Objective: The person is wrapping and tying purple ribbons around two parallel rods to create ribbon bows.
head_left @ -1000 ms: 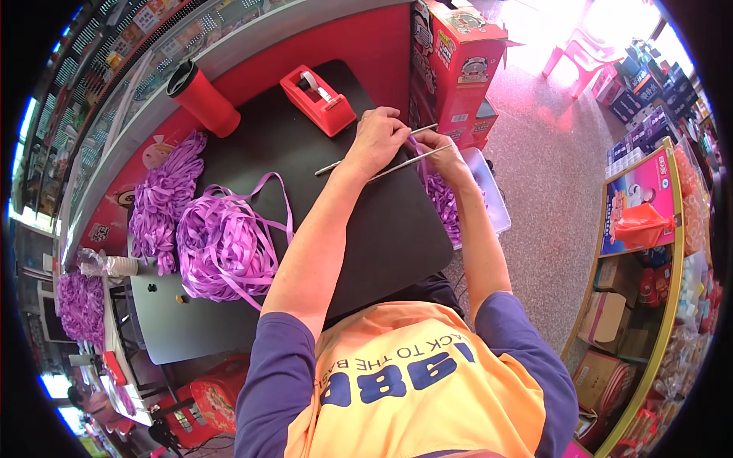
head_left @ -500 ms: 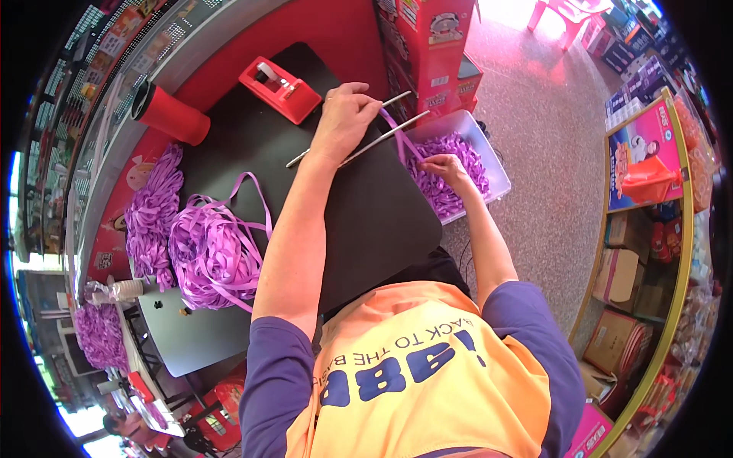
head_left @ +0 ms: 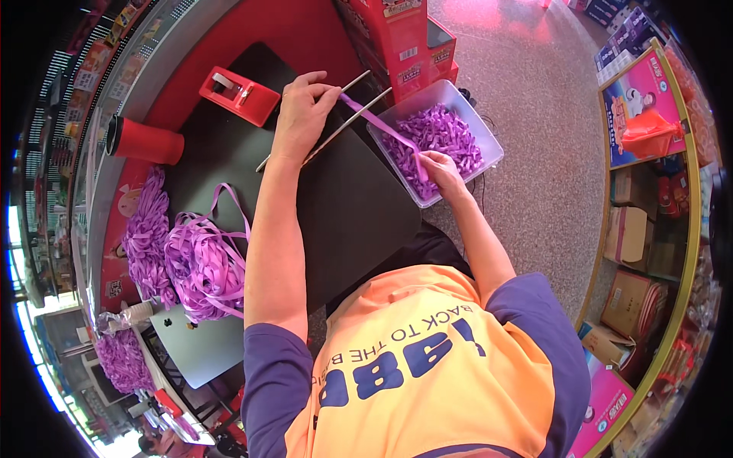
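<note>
A purple ribbon (head_left: 374, 120) stretches between my two hands, passing over a pair of thin pale rods (head_left: 356, 113) that jut past the black table's far right corner. My left hand (head_left: 304, 114) is closed at the rods, with thumb and fingertips pinched at the ribbon's upper end. Over a translucent plastic bin (head_left: 492, 145), my right hand (head_left: 443, 172) pinches the lower end, and a short tail hangs below its fingers. Many short purple ribbon pieces (head_left: 450, 130) fill the bin. The rods' near ends are partly hidden behind my left forearm.
A red tape dispenser (head_left: 239, 96) and a red cylinder (head_left: 145, 140) stand on the black table (head_left: 355, 202). Loose purple ribbon heaps (head_left: 205, 263) lie at its left. Red boxes (head_left: 408, 53) are stacked behind the bin. Shelves with cartons (head_left: 630, 237) line the right.
My right hand has drawn away from the left, so the ribbon span between them is longer and straighter. The whole view has shifted, moving the table and its things leftward.
</note>
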{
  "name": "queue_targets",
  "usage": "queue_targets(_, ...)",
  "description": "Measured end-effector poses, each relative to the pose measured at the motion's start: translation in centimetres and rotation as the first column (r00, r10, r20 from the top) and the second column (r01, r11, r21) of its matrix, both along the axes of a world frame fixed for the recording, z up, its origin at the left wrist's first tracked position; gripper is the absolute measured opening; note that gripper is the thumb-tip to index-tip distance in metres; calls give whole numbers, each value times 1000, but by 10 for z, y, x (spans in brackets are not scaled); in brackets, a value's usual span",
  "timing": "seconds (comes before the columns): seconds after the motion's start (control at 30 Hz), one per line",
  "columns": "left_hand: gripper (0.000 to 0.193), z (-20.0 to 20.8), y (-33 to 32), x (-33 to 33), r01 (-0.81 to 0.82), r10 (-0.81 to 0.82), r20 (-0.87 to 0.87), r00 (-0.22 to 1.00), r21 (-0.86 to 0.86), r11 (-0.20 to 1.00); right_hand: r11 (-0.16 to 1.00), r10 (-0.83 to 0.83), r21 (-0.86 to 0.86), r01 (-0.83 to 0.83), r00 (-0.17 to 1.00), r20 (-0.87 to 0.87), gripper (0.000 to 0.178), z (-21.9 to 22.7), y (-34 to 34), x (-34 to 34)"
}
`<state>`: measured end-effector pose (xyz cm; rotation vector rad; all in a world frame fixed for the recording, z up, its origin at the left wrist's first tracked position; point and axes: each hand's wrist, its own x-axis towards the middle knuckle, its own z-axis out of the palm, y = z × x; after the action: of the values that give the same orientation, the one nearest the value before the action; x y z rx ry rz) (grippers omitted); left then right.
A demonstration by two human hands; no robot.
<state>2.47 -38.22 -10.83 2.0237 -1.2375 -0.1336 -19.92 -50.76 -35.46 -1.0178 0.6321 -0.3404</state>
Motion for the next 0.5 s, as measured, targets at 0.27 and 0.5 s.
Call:
queue_targets(0.27, 27, 0, 1, 0, -12, 12, -14, 1000, 13, 1000, 892, 81, -429, -143, 984, -159, 27, -8, 3, -1)
queue_targets(0.5, 26, -1, 1, 0, -18, 18, -5, 1000, 23, 1000, 694, -56, -697, -183, 951, -305, 26, -10, 14, -4)
